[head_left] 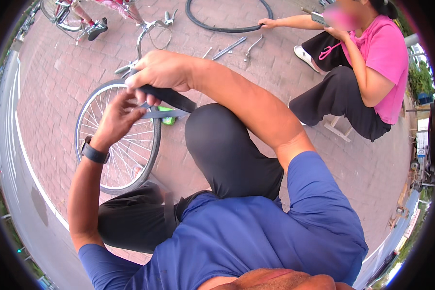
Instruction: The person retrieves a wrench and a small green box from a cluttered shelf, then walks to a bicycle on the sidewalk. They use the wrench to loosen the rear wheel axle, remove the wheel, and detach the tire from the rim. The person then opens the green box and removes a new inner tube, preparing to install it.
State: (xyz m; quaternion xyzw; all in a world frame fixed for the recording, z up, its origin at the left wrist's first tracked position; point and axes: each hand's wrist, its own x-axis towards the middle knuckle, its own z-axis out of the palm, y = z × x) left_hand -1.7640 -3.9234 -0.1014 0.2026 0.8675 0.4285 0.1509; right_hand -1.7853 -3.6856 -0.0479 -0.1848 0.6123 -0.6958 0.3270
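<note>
My right hand (163, 71) is closed on a black rubber inner tube (176, 100), which hangs flat and loops back toward my knee. Just below and left of it, my left hand (116, 118), with a dark watch on the wrist, has its fingers closed around the same tube. A greyish stretch of it crosses under my fingers. Beneath my hands is a spoked bicycle wheel (156, 152) with a black tyre. Beside the wheel's right edge sits a small bright green item (167, 116), partly covered by the tube.
A person in a pink shirt (384, 63) crouches at the right, one hand on a black tyre (229, 30) and the other holding a phone (319, 18). Wrenches (229, 47) lie on the brick paving. Bicycle handlebars (154, 25) are ahead. A road (9, 145) runs along the left.
</note>
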